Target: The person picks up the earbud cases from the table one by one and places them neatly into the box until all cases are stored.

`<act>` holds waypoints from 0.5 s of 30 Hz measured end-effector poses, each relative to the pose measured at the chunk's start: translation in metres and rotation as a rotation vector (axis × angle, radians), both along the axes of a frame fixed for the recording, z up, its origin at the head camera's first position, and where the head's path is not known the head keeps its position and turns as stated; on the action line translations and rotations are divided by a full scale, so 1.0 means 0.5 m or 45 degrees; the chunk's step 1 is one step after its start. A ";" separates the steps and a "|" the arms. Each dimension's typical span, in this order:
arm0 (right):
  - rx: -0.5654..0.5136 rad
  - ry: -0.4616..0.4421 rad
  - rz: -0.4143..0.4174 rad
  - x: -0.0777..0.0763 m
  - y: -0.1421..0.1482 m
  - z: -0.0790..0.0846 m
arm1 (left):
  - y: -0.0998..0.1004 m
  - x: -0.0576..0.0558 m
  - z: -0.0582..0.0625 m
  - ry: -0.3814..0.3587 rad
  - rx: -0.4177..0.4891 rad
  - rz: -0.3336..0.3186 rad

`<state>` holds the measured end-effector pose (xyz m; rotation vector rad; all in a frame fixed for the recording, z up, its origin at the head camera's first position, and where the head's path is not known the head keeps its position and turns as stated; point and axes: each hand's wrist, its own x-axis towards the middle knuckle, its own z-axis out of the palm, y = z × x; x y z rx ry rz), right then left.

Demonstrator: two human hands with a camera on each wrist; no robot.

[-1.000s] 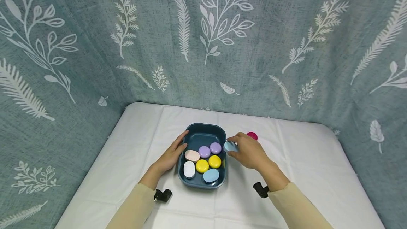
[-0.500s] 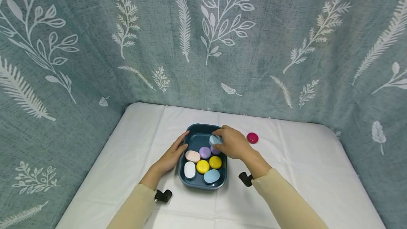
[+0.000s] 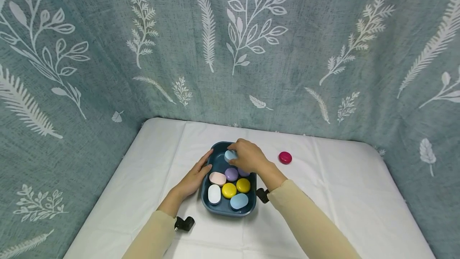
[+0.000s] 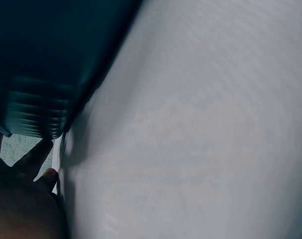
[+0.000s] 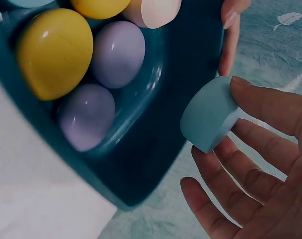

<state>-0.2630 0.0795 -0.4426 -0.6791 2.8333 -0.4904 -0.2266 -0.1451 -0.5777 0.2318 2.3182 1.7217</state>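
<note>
A light blue oval piece (image 3: 230, 156), smooth and soap-like, is held above the far part of a dark blue tray (image 3: 203, 199). My right hand (image 3: 248, 156) pinches it between thumb and fingertips; the right wrist view shows its rounded side and the little finger apart from it. My left hand (image 3: 192, 179) rests against the tray's left side, fingers extended along the rim. Several similar pieces lie inside: a pale pink oval (image 3: 217, 178), a white oval (image 3: 214, 194), another light blue oval (image 3: 239, 201), two yellow rounds (image 3: 229, 190) and two purple rounds (image 3: 231, 174), one partly hidden.
A dark red round piece (image 3: 285, 157) lies on the white cloth (image 3: 323, 195), right of the tray. Behind the table hangs a grey-green curtain (image 3: 215, 91) with white leaf prints. Black camera mounts (image 3: 185, 224) sit at both wrists.
My right hand has carried the light blue oval from beside the tray's right rim leftward, over the tray's far part. The left hand stays at the rim.
</note>
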 end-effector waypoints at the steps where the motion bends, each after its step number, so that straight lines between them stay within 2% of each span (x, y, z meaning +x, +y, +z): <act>1: -0.001 -0.004 0.001 -0.003 -0.004 -0.003 | 0.000 0.001 0.000 0.000 -0.007 0.002; 8: -0.003 -0.057 0.001 -0.022 -0.034 -0.030 | 0.000 0.003 0.001 -0.006 -0.009 0.005; 15: 0.016 -0.111 -0.028 -0.033 -0.060 -0.056 | -0.002 0.001 -0.002 0.000 0.039 -0.006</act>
